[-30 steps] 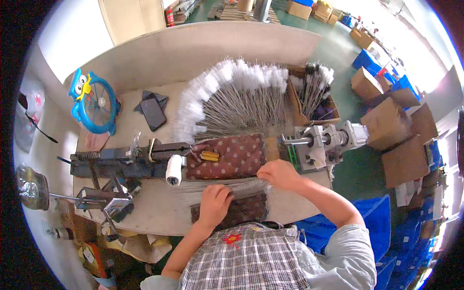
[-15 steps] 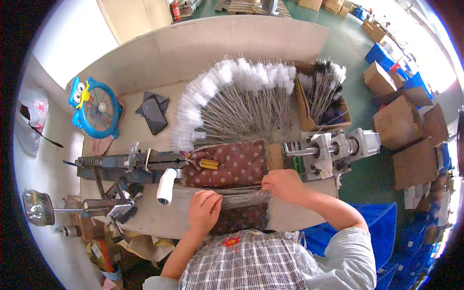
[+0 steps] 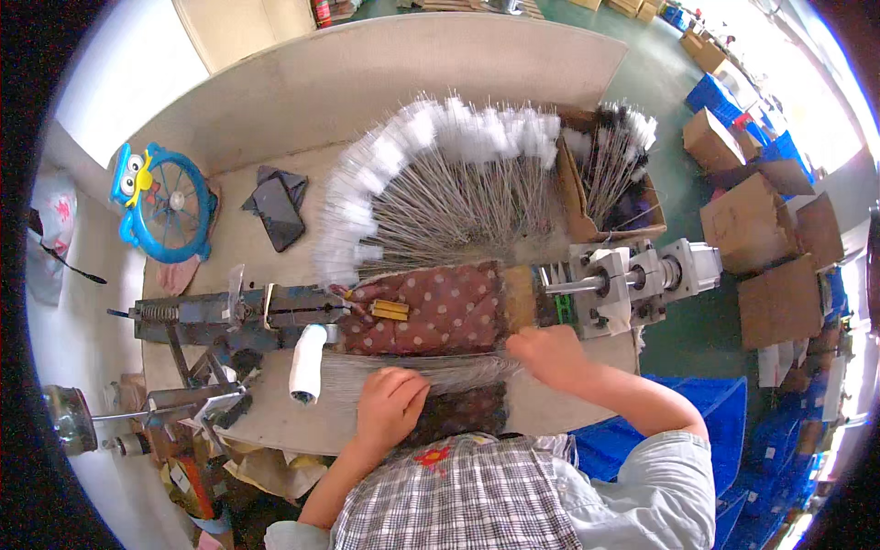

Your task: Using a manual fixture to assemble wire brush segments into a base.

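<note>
A loose layer of thin metal wires [image 3: 454, 367] lies lengthwise along the front of a maroon polka-dot cloth pad [image 3: 449, 312]. At its near side, my left hand [image 3: 392, 403] has its fingers curled together over the wires. My right hand [image 3: 548, 356] is closed in a pinch at their right end; the fingertips are partly hidden. A small yellow block [image 3: 390, 310] sits on the pad. Behind it fans a large heap of white-tufted wire brushes [image 3: 458, 202], tufts pointing away from me.
A motorised clamp machine [image 3: 628, 284] stands right of the pad. To the left are a long metal fixture [image 3: 211, 312] and a white-wrapped handle [image 3: 307, 365]. A blue toy-like fan [image 3: 170, 202], a dark phone [image 3: 277, 213] and a carton of brushes [image 3: 610, 183] stand farther back.
My right hand has shifted slightly to the right along the wires. My left hand stays in nearly the same place. The whole view has tilted a little.
</note>
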The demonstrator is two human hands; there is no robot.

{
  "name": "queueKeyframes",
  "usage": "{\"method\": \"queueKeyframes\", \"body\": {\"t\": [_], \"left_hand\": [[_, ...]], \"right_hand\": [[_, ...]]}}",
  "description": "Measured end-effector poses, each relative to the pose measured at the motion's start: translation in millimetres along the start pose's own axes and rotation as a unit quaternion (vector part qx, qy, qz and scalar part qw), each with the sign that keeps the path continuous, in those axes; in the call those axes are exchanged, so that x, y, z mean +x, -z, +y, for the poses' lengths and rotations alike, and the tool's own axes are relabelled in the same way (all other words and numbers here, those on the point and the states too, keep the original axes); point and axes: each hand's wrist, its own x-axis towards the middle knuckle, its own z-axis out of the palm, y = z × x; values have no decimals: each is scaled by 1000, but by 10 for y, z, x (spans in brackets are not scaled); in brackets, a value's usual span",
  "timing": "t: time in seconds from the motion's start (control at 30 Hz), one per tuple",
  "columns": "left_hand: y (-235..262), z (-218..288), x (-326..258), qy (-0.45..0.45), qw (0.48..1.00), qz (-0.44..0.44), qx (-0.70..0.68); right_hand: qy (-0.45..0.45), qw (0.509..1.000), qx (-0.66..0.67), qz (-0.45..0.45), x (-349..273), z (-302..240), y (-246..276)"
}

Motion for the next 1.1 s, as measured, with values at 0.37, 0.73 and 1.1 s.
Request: {"method": "queueKeyframes", "body": {"t": [0.37, 0.73, 1.1], "left_hand": [[219, 39, 55, -11, 998, 48, -35], [-475, 402, 1569, 235, 562, -60, -791], [-169, 568, 1242, 285, 772, -8, -568]], "right_hand": [[-101, 978, -25, 178, -371, 209, 1059], [26, 939, -23, 342, 240, 612, 936], [134, 966, 173, 138, 341, 494, 1223]]}}
